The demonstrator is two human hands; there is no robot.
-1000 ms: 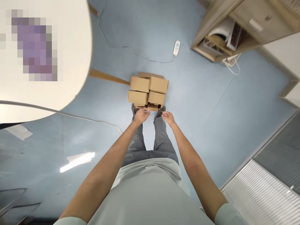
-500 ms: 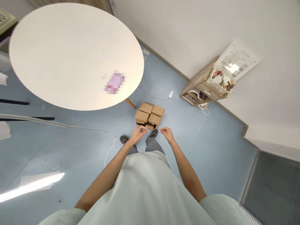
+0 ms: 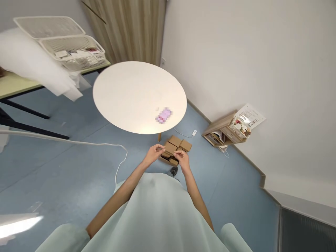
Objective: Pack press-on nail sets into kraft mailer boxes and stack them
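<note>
My left hand is raised in front of my body, with thumb and fingertips drawn together in a pinch. Facing it, my right hand is pinched too, its fingertips pointing left. A narrow gap separates the two hands. Anything between the fingers is too small to make out. From my viewpoint both hands overlap a group of brown cardboard boxes on the floor, partly hiding them. Whether the hands touch the boxes cannot be told for certain, but they look well above them.
A round white table stands ahead, bearing a blurred pink-purple item. At right, a small wooden cabinet is against the wall. A white cable crosses the floor at left. A mesh basket sits on a side table.
My view has tilted up and shifted, bringing the side table and basket into sight. Both hands have come closer together and now overlap the boxes in view.
</note>
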